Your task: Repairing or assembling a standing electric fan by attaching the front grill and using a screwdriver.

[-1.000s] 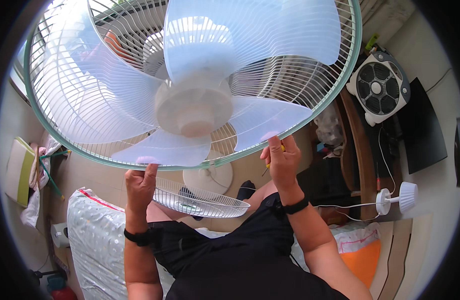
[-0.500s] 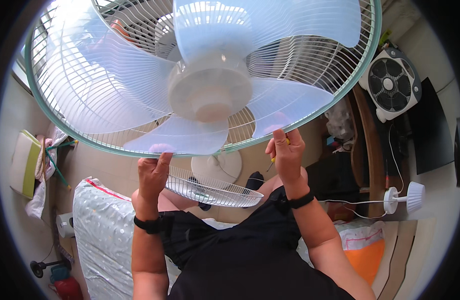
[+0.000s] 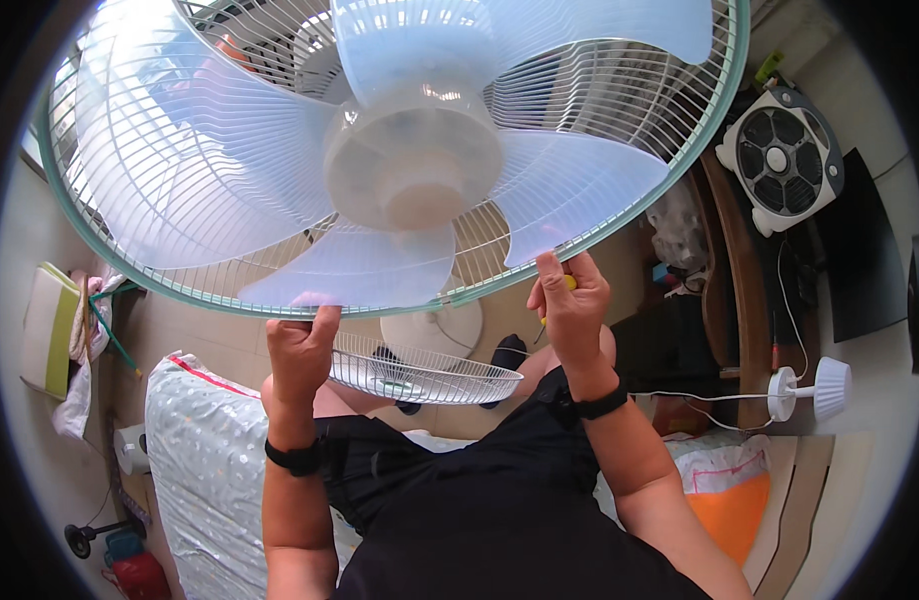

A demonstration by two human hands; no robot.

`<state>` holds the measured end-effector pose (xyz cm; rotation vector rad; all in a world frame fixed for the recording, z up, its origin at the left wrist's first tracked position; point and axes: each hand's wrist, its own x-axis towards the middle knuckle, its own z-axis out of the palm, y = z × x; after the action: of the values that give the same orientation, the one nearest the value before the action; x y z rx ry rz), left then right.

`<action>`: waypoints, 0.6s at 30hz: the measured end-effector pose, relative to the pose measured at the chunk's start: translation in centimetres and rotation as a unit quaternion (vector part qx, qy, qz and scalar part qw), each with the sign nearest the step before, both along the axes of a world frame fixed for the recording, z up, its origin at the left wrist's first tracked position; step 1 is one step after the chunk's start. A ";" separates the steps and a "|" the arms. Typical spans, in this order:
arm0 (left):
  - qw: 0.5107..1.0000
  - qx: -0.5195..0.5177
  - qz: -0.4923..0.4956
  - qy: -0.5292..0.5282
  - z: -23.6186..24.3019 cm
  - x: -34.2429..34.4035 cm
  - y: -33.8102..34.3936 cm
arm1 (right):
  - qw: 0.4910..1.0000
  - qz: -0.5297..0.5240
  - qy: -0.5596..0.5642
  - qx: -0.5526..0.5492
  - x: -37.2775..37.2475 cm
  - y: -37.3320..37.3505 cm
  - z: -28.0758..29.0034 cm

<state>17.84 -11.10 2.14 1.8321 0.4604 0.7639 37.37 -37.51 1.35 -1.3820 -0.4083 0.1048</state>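
Note:
A large fan head fills the upper part of the view, its rear wire guard (image 3: pixel 214 307) edged with a pale green rim. Translucent bluish blades (image 3: pixel 579 185) and a milky hub (image 3: pixel 414 160) sit inside it. My left hand (image 3: pixel 304 352) pinches the lower rim, thumb in front. Farther right, my right hand (image 3: pixel 575 315) is closed at the rim too, with a thin yellow-handled tool, apparently a screwdriver (image 3: pixel 570 283), tucked in its fingers. Between my knees rests the loose white front guard (image 3: pixel 429 378), apart from the fan head.
On the floor stands the white round fan base (image 3: pixel 439 328), behind the loose guard. A box fan (image 3: pixel 776 160) and a small white lamp (image 3: pixel 829 388) with a cable are at right. Patterned bedding (image 3: pixel 204 460) lies left; an orange cloth (image 3: pixel 729 515) lies right.
The fan head has tilted and shifted slightly left and up in view, its right side rising most. Both hands stay on the rim; the loose guard lies nearly where it was.

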 end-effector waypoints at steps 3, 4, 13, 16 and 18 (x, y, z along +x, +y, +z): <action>1.000 -0.014 -0.016 -0.003 0.1 -0.1 -0.1 | 1.000 -0.001 0.015 -0.004 -0.1 0.1 0.3; 1.000 0.003 -0.018 -0.013 -0.1 0.0 0.0 | 1.000 -0.001 0.023 -0.005 -0.1 0.1 0.4; 0.999 -0.036 -0.011 0.011 0.4 -0.2 -0.6 | 0.998 0.021 0.048 -0.020 -0.3 0.1 1.4; 0.999 -0.040 -0.011 0.021 0.8 -0.1 -0.8 | 0.998 0.023 0.046 -0.032 -0.5 0.1 1.2; 0.998 -0.054 -0.017 0.030 0.9 -0.2 -0.6 | 0.998 0.022 0.054 -0.033 -0.6 0.2 0.9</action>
<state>17.62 -11.74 3.08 1.7601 0.4979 0.6503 36.78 -37.34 2.30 -1.4251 -0.3473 0.2286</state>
